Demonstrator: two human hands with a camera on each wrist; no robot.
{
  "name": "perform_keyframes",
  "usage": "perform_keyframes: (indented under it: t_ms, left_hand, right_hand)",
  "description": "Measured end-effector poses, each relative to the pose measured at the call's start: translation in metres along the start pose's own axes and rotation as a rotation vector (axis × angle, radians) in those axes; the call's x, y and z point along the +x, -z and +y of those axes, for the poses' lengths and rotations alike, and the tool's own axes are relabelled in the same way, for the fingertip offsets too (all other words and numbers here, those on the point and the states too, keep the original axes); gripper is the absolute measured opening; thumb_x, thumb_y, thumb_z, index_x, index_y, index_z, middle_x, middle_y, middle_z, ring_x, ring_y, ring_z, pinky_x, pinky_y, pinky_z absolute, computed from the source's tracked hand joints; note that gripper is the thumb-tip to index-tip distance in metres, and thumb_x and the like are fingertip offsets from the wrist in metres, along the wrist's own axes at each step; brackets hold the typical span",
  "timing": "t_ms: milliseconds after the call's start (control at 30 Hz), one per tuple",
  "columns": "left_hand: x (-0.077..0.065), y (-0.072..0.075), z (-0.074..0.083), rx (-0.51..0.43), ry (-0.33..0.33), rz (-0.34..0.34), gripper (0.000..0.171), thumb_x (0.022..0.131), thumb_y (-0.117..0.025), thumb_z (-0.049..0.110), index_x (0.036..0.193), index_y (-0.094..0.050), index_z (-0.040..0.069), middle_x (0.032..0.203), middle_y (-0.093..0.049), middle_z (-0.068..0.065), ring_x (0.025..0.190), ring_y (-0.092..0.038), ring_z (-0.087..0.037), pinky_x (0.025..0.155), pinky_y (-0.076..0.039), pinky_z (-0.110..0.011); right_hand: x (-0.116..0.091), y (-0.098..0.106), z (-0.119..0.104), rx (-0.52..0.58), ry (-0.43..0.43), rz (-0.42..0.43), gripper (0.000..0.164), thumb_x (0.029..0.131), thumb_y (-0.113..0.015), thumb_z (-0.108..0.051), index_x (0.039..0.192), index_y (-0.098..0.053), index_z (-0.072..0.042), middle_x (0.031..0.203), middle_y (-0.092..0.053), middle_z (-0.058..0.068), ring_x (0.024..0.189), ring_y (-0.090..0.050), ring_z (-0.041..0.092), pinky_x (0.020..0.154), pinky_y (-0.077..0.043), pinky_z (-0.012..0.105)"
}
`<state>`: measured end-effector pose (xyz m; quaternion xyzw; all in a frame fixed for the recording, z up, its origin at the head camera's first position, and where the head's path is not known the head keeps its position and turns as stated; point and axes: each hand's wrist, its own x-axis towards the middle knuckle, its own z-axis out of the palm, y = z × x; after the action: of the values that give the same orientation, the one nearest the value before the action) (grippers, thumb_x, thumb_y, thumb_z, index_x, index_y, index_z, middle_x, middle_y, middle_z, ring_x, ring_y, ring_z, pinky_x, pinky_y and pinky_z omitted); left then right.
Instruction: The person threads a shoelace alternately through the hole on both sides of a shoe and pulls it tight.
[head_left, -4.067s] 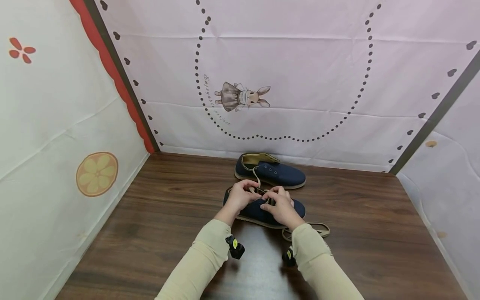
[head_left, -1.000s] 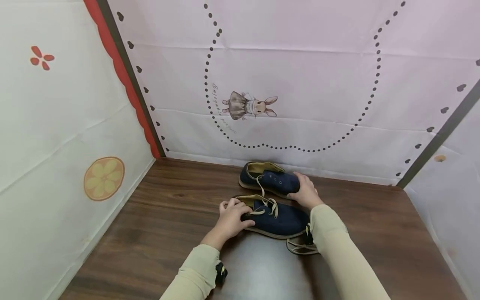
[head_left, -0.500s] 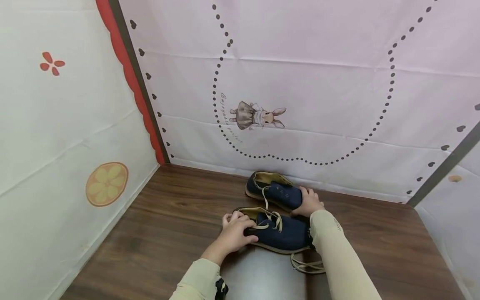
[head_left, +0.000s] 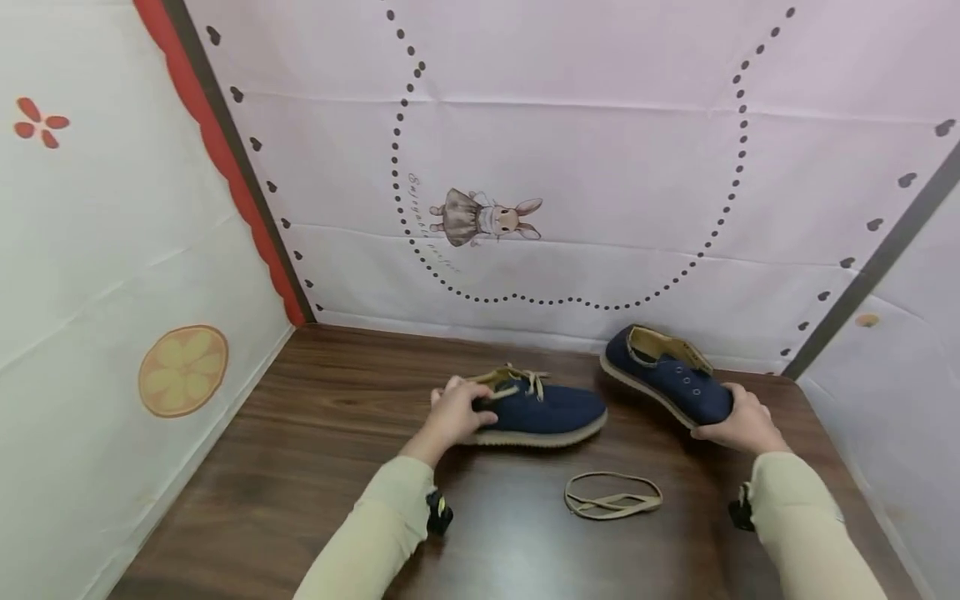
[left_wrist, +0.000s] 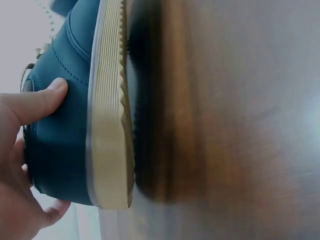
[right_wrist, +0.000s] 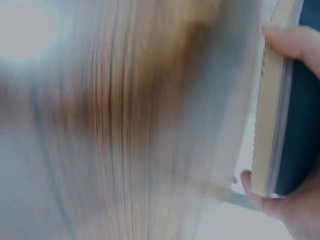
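My left hand (head_left: pixel 453 414) grips the heel of a navy blue shoe (head_left: pixel 551 412) with beige laces threaded near its opening. In the left wrist view, the thumb lies on that shoe's side (left_wrist: pixel 65 135), and a dark shadow runs beside the ribbed beige sole (left_wrist: pixel 110 125). Further right, my right hand (head_left: pixel 742 423) holds the matching shoe (head_left: pixel 660 379) by its toe; no lace shows in its eyelets. That shoe is tilted, heel toward the wall. In the right wrist view, thumb and fingers clasp its sole edge (right_wrist: pixel 270 115) at the toe end.
A loose, looped beige shoelace (head_left: pixel 622 506) lies on the dark wood-grain surface (head_left: pixel 315 467), in front of the shoes. A pale printed sheet (head_left: pixel 600 183) forms the back wall close behind them. White side walls (head_left: pixel 67 275) stand left and right.
Both hands were at the near shoe's laces earlier. My right hand has since taken the far shoe by its toe and carried it right. The laced shoe, heel in my left hand, has shifted toward the wall.
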<state>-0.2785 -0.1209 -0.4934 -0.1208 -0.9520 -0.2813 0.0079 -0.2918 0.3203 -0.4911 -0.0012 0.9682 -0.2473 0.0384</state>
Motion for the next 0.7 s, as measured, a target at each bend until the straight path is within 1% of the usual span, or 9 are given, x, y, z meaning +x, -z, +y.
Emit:
perform_keyframes:
  t_ms: [100, 200, 300, 333, 400, 467, 567, 600, 700]
  left_hand:
    - [0.022, 0.004, -0.006, 0.119, 0.009, 0.03, 0.023, 0.078, -0.075, 0.027, 0.1, -0.069, 0.019, 0.103, -0.059, 0.001, 0.107, -0.045, -0.022, 0.094, -0.025, -0.05]
    - [0.039, 0.003, -0.011, 0.245, -0.025, 0.085, 0.021, 0.077, -0.076, 0.027, 0.095, -0.07, 0.018, 0.099, -0.052, -0.001, 0.099, -0.045, -0.022, 0.091, -0.034, -0.046]
    - [0.054, 0.005, -0.011, 0.246, -0.073, 0.126, 0.025, 0.076, -0.077, 0.024, 0.096, -0.068, 0.012, 0.099, -0.048, -0.007, 0.094, -0.044, -0.024, 0.084, -0.04, -0.041]
    - [0.059, 0.007, -0.01, 0.217, -0.082, 0.123, 0.028, 0.076, -0.077, 0.023, 0.1, -0.067, 0.01, 0.101, -0.048, -0.008, 0.093, -0.045, -0.024, 0.082, -0.041, -0.04]
    - [0.065, 0.016, -0.006, 0.07, -0.066, 0.084, 0.036, 0.08, -0.074, 0.017, 0.112, -0.062, 0.007, 0.099, -0.05, -0.01, 0.089, -0.048, -0.025, 0.079, -0.042, -0.038]
    - [0.066, 0.026, -0.002, -0.107, -0.023, 0.043, 0.039, 0.085, -0.068, 0.014, 0.122, -0.055, 0.007, 0.096, -0.052, -0.01, 0.085, -0.05, -0.023, 0.075, -0.042, -0.037]
    - [0.056, 0.039, 0.003, -0.355, 0.018, -0.012, 0.038, 0.091, -0.061, 0.019, 0.126, -0.052, 0.007, 0.091, -0.055, -0.008, 0.081, -0.052, -0.021, 0.072, -0.043, -0.036]
    - [0.05, 0.041, 0.004, -0.399, 0.004, -0.035, 0.037, 0.092, -0.06, 0.023, 0.125, -0.052, 0.007, 0.093, -0.055, -0.008, 0.084, -0.052, -0.022, 0.072, -0.044, -0.037]
    - [0.03, 0.04, 0.007, -0.409, -0.078, -0.109, 0.042, 0.087, -0.065, 0.032, 0.12, -0.056, 0.008, 0.104, -0.053, -0.007, 0.098, -0.05, -0.024, 0.082, -0.043, -0.04]
  right_hand:
    - [-0.01, 0.008, -0.009, 0.095, 0.088, -0.026, 0.108, 0.062, -0.084, -0.035, 0.137, -0.022, 0.011, 0.124, -0.034, 0.036, 0.105, -0.04, 0.051, 0.081, -0.038, 0.059]
    - [-0.012, 0.003, -0.034, 0.141, 0.248, -0.038, 0.102, 0.057, -0.088, -0.027, 0.135, -0.031, 0.005, 0.123, -0.041, 0.031, 0.105, -0.045, 0.046, 0.083, -0.038, 0.057]
    - [-0.007, -0.011, -0.07, 0.097, 0.42, -0.059, 0.096, 0.049, -0.091, -0.024, 0.129, -0.043, -0.002, 0.119, -0.049, 0.022, 0.104, -0.049, 0.038, 0.085, -0.039, 0.055]
    - [-0.005, -0.017, -0.084, 0.065, 0.46, -0.076, 0.095, 0.047, -0.091, -0.025, 0.128, -0.045, -0.005, 0.118, -0.051, 0.019, 0.104, -0.049, 0.036, 0.085, -0.039, 0.055]
    - [0.0, -0.031, -0.108, 0.014, 0.502, -0.127, 0.093, 0.047, -0.09, -0.028, 0.128, -0.047, -0.009, 0.119, -0.052, 0.015, 0.105, -0.048, 0.034, 0.086, -0.038, 0.055]
    - [0.005, -0.045, -0.126, -0.031, 0.481, -0.192, 0.093, 0.05, -0.089, -0.032, 0.13, -0.046, -0.013, 0.121, -0.05, 0.012, 0.108, -0.047, 0.032, 0.087, -0.037, 0.054]
    - [0.01, -0.064, -0.139, -0.045, 0.428, -0.28, 0.093, 0.054, -0.088, -0.035, 0.133, -0.043, -0.013, 0.125, -0.048, 0.01, 0.112, -0.045, 0.03, 0.09, -0.034, 0.053]
    - [0.012, -0.07, -0.141, -0.044, 0.415, -0.296, 0.093, 0.055, -0.088, -0.035, 0.133, -0.043, -0.014, 0.125, -0.047, 0.01, 0.113, -0.044, 0.03, 0.092, -0.034, 0.053]
    - [0.013, -0.083, -0.141, -0.055, 0.408, -0.3, 0.093, 0.056, -0.088, -0.036, 0.134, -0.042, -0.014, 0.125, -0.047, 0.009, 0.114, -0.044, 0.029, 0.094, -0.033, 0.05]
